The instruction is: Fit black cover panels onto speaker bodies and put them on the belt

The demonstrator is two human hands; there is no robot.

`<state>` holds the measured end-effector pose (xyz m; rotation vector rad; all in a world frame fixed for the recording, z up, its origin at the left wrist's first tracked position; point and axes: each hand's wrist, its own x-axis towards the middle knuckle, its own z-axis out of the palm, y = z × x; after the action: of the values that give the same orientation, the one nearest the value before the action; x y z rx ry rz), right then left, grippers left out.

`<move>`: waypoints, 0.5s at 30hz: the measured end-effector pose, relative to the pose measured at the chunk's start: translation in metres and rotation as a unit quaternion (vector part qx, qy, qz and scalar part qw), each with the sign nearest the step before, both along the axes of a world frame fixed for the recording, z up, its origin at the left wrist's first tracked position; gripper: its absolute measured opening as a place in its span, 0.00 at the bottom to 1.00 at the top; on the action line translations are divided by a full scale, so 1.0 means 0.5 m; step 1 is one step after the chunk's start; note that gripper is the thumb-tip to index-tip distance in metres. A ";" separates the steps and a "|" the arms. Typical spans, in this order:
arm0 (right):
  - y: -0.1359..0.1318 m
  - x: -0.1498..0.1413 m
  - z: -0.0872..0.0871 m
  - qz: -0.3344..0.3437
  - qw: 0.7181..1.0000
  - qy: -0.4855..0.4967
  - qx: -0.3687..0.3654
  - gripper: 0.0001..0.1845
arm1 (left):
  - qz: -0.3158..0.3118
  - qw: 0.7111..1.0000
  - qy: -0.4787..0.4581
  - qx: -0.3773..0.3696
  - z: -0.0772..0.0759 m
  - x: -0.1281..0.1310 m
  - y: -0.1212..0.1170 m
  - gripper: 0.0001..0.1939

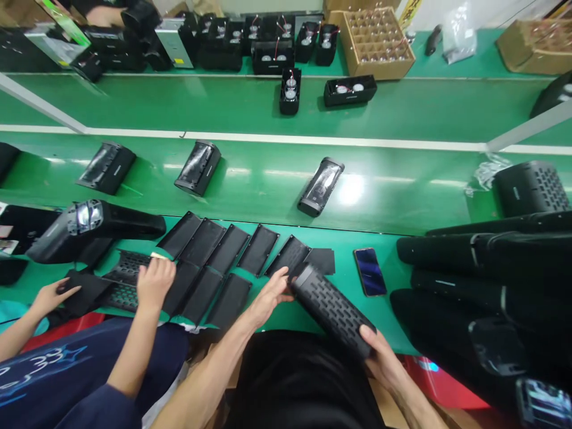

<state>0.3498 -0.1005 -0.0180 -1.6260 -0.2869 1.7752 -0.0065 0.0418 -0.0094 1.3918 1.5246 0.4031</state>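
Observation:
A black speaker [330, 307] with a slotted grille lies slanted in front of my body, above the near edge of the green bench. My right hand [379, 351] is closed around its lower end, thumb on the grille side. At its upper end is my left hand [270, 298], fingers stretched out and apart, their tips at the speaker's corner; whether they press on it is hard to see. Beyond my left hand, flat black panels [227, 250] lie in rows on the bench. A small dark sheet [322, 260] lies behind the speaker's upper end.
At left, a co-worker's hands [154, 283] work over slotted grilles [127, 274]. A phone [370, 272] lies to the right, beside stacked large black speakers [447, 286]. Speakers with clear film [322, 186] sit on the green belt ahead. Farther back stands a divided cardboard box [378, 44].

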 end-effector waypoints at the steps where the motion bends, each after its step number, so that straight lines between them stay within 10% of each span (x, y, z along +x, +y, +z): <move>1: 0.025 -0.001 -0.004 -0.027 1.000 -0.008 0.002 0.32 | 0.044 0.996 -0.070 -0.027 -0.005 0.046 -0.006 0.26; 5: 0.235 0.027 -0.012 -0.132 0.988 -0.047 0.069 0.29 | 0.201 0.958 -0.173 -0.110 -0.022 0.127 0.001 0.27; 10: 0.564 0.110 -0.032 -0.270 0.958 -0.089 0.045 0.30 | 0.173 0.981 -0.069 -0.061 -0.031 0.090 0.030 0.17; 15: 0.683 0.173 -0.042 -0.252 0.960 -0.122 0.029 0.38 | 0.138 0.990 -0.005 -0.021 -0.024 0.091 0.074 0.12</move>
<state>0.4362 0.2409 -0.0390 -1.6918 -0.0269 1.1768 0.0388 0.0787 -0.0213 1.1459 1.7137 0.5426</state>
